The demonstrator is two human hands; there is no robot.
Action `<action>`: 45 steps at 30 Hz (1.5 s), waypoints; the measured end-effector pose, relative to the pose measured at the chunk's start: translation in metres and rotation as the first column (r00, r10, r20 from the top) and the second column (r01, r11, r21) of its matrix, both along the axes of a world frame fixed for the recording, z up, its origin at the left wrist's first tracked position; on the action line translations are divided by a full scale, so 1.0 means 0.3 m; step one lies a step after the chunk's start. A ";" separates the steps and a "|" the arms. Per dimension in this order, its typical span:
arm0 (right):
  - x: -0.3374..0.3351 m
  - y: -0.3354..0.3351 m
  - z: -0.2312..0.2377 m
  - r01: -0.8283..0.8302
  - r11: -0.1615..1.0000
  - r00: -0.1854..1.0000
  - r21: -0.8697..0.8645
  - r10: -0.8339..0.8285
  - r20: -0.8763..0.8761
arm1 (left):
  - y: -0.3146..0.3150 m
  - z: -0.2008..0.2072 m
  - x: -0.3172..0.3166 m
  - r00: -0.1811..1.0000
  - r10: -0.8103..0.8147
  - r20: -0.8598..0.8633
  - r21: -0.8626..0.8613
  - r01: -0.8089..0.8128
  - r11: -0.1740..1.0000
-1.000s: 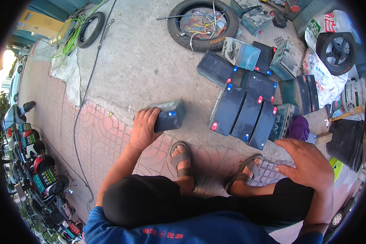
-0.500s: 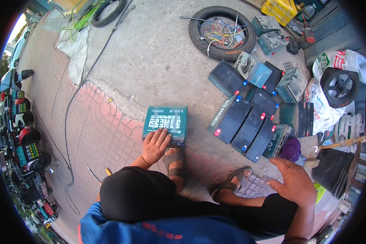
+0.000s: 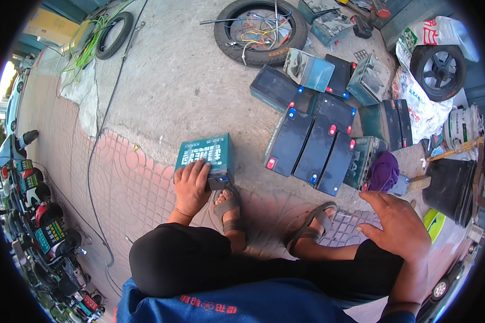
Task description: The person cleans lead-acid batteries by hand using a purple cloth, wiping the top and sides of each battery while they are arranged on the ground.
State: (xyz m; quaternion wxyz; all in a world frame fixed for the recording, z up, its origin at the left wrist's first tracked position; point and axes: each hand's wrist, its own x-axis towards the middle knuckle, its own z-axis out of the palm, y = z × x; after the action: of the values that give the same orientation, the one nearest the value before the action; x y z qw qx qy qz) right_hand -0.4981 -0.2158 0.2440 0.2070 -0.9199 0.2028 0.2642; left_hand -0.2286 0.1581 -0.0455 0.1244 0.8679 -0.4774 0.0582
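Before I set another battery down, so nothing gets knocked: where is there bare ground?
The widest patch is concrete between the paving and the wire-filled tyre. A narrow strip separates the green battery under the left hand from the black-topped batteries. Crowded: the right side, around the purple cloth and spoked wheel.

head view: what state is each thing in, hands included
green battery, on its side, printed face up
left hand, laid on the green battery
right hand, open, empty
dark-topped batteries, grouped close together, terminals up
large tyre, lying flat, wires and tools inside
purple cloth, bunched up
white bag, crumpled
sandals, worn
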 end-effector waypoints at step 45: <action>-0.005 -0.118 -0.027 0.102 0.980 0.989 0.172 -0.081 -0.122 | -0.464 0.037 0.244 0.377 0.447 -0.812 -0.021 -0.783 0.622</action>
State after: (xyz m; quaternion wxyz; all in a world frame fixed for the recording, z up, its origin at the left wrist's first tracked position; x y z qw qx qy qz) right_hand -0.4996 -0.2511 0.2358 0.2883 -0.8707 0.2322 0.3237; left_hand -0.1553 0.0189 -0.0346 0.4512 0.8779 0.0112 -0.1598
